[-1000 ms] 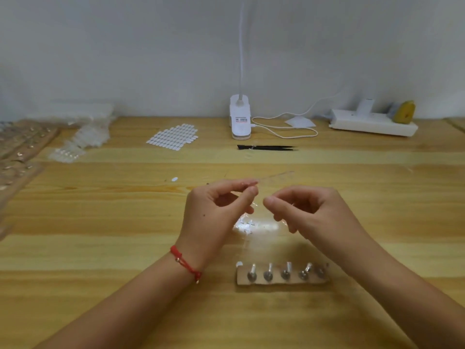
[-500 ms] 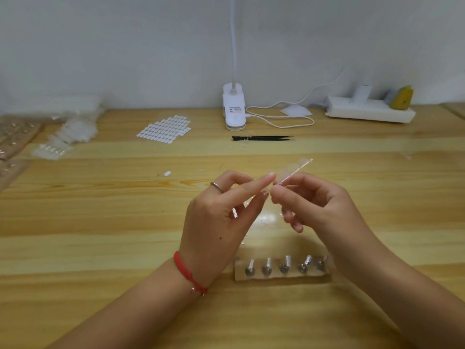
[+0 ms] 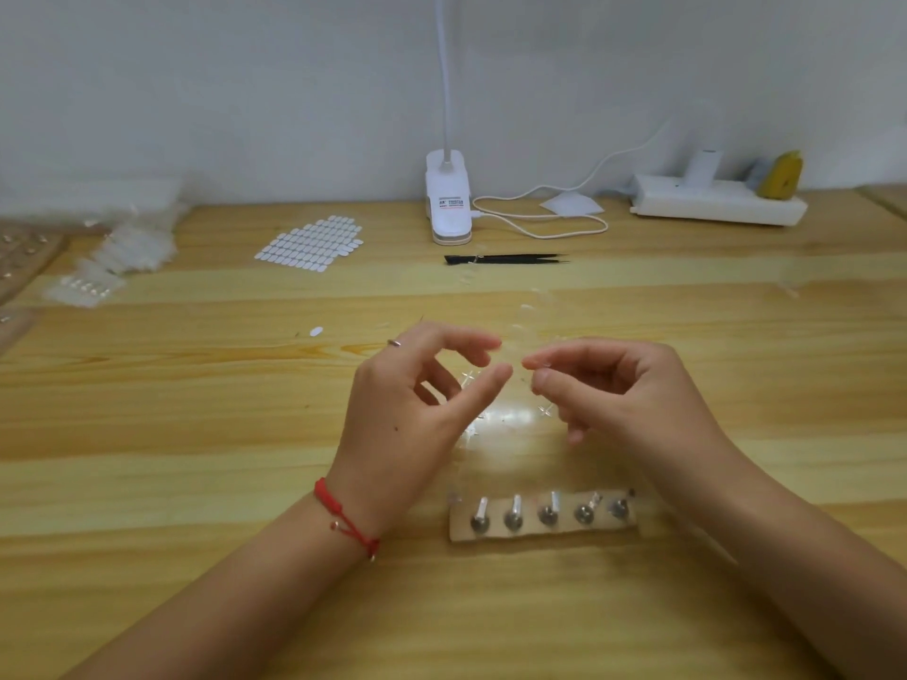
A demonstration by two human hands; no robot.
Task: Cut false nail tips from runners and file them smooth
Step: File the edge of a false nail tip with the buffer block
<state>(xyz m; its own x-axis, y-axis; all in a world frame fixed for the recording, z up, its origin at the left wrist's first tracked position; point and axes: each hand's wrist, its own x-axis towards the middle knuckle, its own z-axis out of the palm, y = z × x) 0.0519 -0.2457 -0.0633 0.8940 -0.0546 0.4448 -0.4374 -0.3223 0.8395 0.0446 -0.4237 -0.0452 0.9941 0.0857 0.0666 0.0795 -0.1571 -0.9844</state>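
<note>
My right hand point(image 3: 618, 385) pinches the lower end of a clear, faint runner of false nail tips point(image 3: 527, 316), which slants up and away above the table. Just left of it, my left hand point(image 3: 417, 400) has thumb and index finger apart, their tips close beside the runner, and I see nothing held between them. Small clear cut pieces point(image 3: 510, 417) lie in a bright patch on the table below both hands. A wooden block with several metal pegs point(image 3: 542, 517) sits near the front, under my right wrist.
Black tweezers point(image 3: 505, 259) lie behind the hands. A sheet of white oval stickers point(image 3: 309, 242), a white clip lamp base point(image 3: 447, 203) with its cable and a power strip point(image 3: 716, 203) line the back. Bags of clear tips point(image 3: 122, 247) lie at the left.
My left fingers, pinched at the runner half a second ago, have spread apart. The runner now points more upright and away. Both hands stay at the table's middle.
</note>
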